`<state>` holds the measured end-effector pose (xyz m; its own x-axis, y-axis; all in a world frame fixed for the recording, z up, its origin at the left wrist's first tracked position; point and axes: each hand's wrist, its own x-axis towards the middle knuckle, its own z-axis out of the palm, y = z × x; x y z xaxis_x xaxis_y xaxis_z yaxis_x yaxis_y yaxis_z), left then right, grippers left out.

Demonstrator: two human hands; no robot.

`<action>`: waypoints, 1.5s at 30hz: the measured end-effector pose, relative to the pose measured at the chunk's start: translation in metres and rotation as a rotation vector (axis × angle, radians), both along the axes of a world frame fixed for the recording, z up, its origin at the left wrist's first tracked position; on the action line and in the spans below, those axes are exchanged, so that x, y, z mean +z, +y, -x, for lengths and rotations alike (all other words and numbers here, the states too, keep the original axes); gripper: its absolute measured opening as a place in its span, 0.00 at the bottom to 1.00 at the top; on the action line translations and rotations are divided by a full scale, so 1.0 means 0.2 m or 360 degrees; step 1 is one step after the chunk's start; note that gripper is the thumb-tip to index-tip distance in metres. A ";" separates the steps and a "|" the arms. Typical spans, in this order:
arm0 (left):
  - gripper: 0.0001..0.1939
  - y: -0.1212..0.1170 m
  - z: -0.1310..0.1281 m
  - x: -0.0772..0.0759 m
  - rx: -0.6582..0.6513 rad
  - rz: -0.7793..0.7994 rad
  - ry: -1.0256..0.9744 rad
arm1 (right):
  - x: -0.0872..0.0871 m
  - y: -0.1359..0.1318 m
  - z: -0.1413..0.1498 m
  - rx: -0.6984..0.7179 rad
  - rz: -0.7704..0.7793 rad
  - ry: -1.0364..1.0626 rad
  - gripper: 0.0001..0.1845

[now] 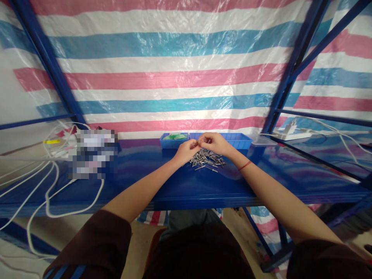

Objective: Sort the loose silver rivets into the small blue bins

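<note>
A loose pile of silvery blind rivets [205,159] lies on the blue tabletop [186,188], with a couple of them apart at its near edge. Just above the pile's far side, my left hand [187,150] and my right hand [214,143] meet fingertip to fingertip. Both have their fingers closed in a pinch. Whatever sits between the fingertips is too small and too covered to name. Behind my left hand is a small blue bin [164,144] with green and whitish packets [175,136] in it. A longer blue bin [240,141] extends behind my right hand.
Right of the long bin lies a clear plastic lid [264,140]. A white power strip [292,133] with cables stands farther right. White cables [55,186] loop over the left side, beside a pixelated patch. Blue shelf posts [286,83] flank a striped tarp [174,79].
</note>
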<state>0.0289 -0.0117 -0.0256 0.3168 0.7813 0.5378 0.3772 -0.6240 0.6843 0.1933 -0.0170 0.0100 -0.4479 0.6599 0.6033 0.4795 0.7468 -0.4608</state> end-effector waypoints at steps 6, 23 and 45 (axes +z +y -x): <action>0.09 -0.01 0.01 0.03 0.0079 -0.0105 -0.0041 | 0.03 -0.03 -0.01 -0.0031 -0.0047 -0.0040 0.07; 0.11 0.00 0.04 0.01 -0.0043 -0.0604 0.0758 | -0.01 0.16 -0.15 -0.0979 -0.0159 -0.0414 0.17; 0.12 -0.01 0.05 0.01 0.0020 -0.0578 0.0948 | 0.01 0.02 -0.13 -0.0181 0.0533 -0.1074 0.09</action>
<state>0.0186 -0.0133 -0.0232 0.6309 0.5904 0.5034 0.6323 -0.7673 0.1073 0.2183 -0.0130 0.0123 -0.5667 0.8237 -0.0180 0.8034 0.5476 -0.2337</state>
